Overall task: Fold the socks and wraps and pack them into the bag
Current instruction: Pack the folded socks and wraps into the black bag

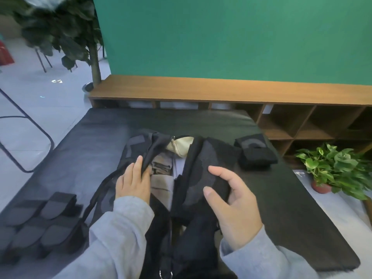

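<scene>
Bench [281, 198]: dark padded top, smooth with a faint sheen, leather-like. Bag [141, 150]: black and grey woven cloth, matt; pale lining cloth inside. Sock [203, 178] held by right hand [235, 206]: black and grey knit, matt, slightly fuzzy. Folded socks [255, 152]: same soft knit. Wraps [38, 224]: dark grey cloth bands, matt. Sleeves [112, 238]: light grey-blue soft fabric. Shelf unit [221, 89]: brown wood-grain finish, smooth, satin. Backdrop [221, 37]: flat matt green.
</scene>
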### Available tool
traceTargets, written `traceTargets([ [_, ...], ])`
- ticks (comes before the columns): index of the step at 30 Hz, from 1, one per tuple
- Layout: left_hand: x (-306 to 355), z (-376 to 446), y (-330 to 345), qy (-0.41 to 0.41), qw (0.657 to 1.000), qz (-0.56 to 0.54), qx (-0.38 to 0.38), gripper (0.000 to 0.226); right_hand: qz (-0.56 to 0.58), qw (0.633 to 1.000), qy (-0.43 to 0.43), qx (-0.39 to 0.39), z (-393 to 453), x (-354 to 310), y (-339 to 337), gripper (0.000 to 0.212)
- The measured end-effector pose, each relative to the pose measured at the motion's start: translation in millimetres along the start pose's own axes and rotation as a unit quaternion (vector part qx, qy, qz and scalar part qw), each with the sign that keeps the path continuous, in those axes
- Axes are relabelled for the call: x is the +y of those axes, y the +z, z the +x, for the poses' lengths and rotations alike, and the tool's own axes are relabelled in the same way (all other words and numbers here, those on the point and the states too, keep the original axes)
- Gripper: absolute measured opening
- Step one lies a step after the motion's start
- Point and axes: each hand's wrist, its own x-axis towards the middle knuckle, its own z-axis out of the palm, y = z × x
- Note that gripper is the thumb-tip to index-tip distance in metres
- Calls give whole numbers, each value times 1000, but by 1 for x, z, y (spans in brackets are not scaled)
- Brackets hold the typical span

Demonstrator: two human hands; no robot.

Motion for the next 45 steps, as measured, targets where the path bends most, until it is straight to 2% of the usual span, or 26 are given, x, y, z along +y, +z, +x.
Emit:
traceTargets([
  [2,-8,3,-1,23,999,-22,29,92,-71,996,-16,-44,-7,11,11,48],
  [5,-29,12,1,76,992,-34,91,88,-143,987,-9,-76,-6,21,14,41],
  [8,-49,23,0,118,981,-84,129,83,-172,982,10,-73,-1,25,10,39],
  [11,-54,25,-11,70,986,-132,78,64,-180,981,3,-65,3,28,10,40],
  [14,-43,24,-23,-46,990,-129,40,43,-186,981,-5,-62,3,32,11,41],
  [17,-32,26,-23,-65,991,-112,34,74,-199,978,1,-55,2,35,11,41],
  [20,-32,33,-6,-50,991,-76,98,70,-204,978,5,-46,2,35,7,42],
  [23,-32,35,-4,-45,990,-78,109,66,-209,976,17,-51,2,31,2,41],
  [30,-39,22,4,2,997,-69,34,79,-226,971,27,-77,5,31,8,40],
  [34,-49,20,-7,71,991,-15,-112,60,-227,969,31,-89,6,29,13,40],
  [39,-68,14,-8,145,967,-13,-211,48,-232,968,27,-91,6,32,17,41],
  [42,-74,5,-4,168,964,-22,-206,41,-241,964,35,-107,6,35,22,41],
  [45,-81,0,-5,197,969,-44,-144,34,-242,961,44,-125,6,36,31,40],
])
